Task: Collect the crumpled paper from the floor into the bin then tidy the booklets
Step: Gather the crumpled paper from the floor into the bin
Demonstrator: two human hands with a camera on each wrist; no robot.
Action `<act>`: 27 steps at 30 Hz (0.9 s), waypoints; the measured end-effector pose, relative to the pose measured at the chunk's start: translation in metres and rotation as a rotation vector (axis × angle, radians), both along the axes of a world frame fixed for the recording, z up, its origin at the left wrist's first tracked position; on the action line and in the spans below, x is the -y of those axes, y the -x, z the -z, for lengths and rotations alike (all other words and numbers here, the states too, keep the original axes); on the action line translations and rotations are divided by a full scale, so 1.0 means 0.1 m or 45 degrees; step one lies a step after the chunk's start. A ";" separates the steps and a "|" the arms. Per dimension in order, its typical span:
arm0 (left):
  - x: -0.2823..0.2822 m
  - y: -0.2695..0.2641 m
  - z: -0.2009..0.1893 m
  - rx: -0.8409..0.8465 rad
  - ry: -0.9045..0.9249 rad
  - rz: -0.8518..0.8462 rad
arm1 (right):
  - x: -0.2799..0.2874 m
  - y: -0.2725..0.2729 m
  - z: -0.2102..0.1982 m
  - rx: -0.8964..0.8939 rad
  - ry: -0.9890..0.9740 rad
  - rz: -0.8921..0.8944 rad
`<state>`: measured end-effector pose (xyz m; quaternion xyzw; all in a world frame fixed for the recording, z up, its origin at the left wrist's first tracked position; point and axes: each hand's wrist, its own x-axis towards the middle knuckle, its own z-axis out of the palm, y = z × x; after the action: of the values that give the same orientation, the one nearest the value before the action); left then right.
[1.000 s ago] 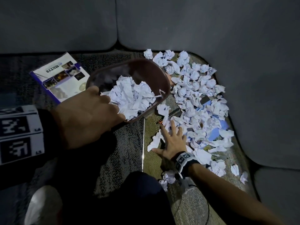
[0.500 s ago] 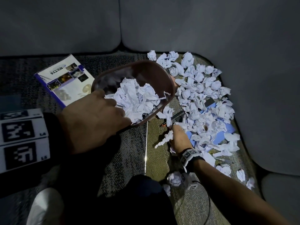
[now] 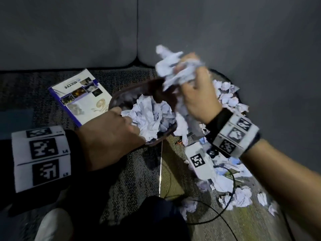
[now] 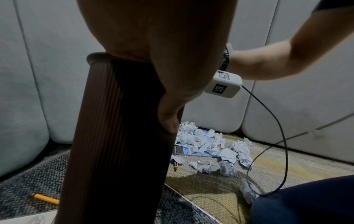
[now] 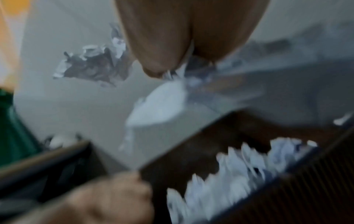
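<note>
My left hand (image 3: 121,126) grips the near rim of the tilted brown ribbed bin (image 3: 162,139), which is filled with crumpled paper (image 3: 149,117). In the left wrist view its thumb (image 4: 168,119) presses on the bin's wall (image 4: 114,136). My right hand (image 3: 192,75) holds a bunch of crumpled paper (image 3: 173,66) in the air above the bin's far rim, blurred by motion. More paper balls (image 3: 227,96) lie on the carpet to the right, several on a blue booklet (image 4: 204,134). A white booklet with photos (image 3: 81,96) lies left of the bin.
Grey sofa cushions (image 3: 260,49) wall in the carpet at the back and right. A black cable (image 3: 224,207) runs from my right wrist across the floor. A yellow pencil (image 4: 46,198) and an orange pen (image 4: 175,166) lie on the carpet. My knee (image 3: 152,220) is at the bottom.
My right hand closed on a bunch of paper on the floor and lifted it up over the bin. The left hand kept its hold on the bin.
</note>
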<state>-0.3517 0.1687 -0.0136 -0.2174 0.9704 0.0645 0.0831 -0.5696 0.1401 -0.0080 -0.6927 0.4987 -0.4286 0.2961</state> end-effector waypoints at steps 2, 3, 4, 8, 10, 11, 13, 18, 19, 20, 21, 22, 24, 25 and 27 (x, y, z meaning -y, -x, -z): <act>0.01 -0.01 0.00 -0.006 -0.007 -0.023 | 0.13 -0.17 0.16 -0.481 -0.342 -0.372; 0.02 -0.03 0.00 -0.029 0.001 -0.024 | 0.20 -0.20 0.26 -0.764 -0.455 -0.531; 0.03 -0.05 0.01 -0.060 0.007 -0.019 | 0.28 -0.18 0.34 -1.007 -0.541 -0.650; 0.04 -0.09 0.04 -0.095 0.145 0.045 | 0.45 -0.23 0.45 -1.422 -0.804 -0.793; 0.08 -0.11 0.04 -0.076 0.135 0.060 | 0.52 -0.33 0.53 -1.496 -0.853 -0.854; 0.11 -0.13 0.07 -0.063 0.120 0.060 | 0.55 -0.39 0.57 -1.517 -0.857 -0.886; 0.15 -0.13 0.04 -0.007 0.079 0.044 | 0.59 -0.47 0.63 -1.559 -0.899 -0.928; 0.14 -0.01 -0.01 0.337 0.133 0.039 | 0.61 -0.43 0.46 -1.576 -1.098 -1.031; 0.14 0.02 -0.02 0.380 0.145 0.043 | 0.61 -0.39 0.36 -1.542 -1.121 -1.024; 0.14 0.05 -0.01 0.384 0.156 0.049 | 0.60 -0.34 0.25 -1.500 -1.132 -1.012; 0.13 0.05 0.00 0.386 0.160 0.044 | 0.61 -0.29 0.16 -1.423 -1.139 -0.997; 0.13 0.06 0.00 0.381 0.161 0.037 | 0.62 -0.24 0.07 -1.329 -1.122 -0.985; 0.10 0.06 0.01 0.372 0.166 0.048 | 0.61 -0.19 -0.07 -1.147 -1.048 -0.926; 0.09 0.05 0.01 0.377 0.173 0.057 | 0.62 -0.16 -0.11 -1.070 -0.999 -0.877; 0.08 0.03 0.00 0.388 0.163 0.047 | 0.63 -0.08 -0.21 -1.009 -0.923 -0.796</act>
<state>-0.3550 0.1606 -0.0138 -0.2114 0.9526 -0.0329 0.2163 -0.5614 0.0772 0.0131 -0.7680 0.4579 0.1646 0.4165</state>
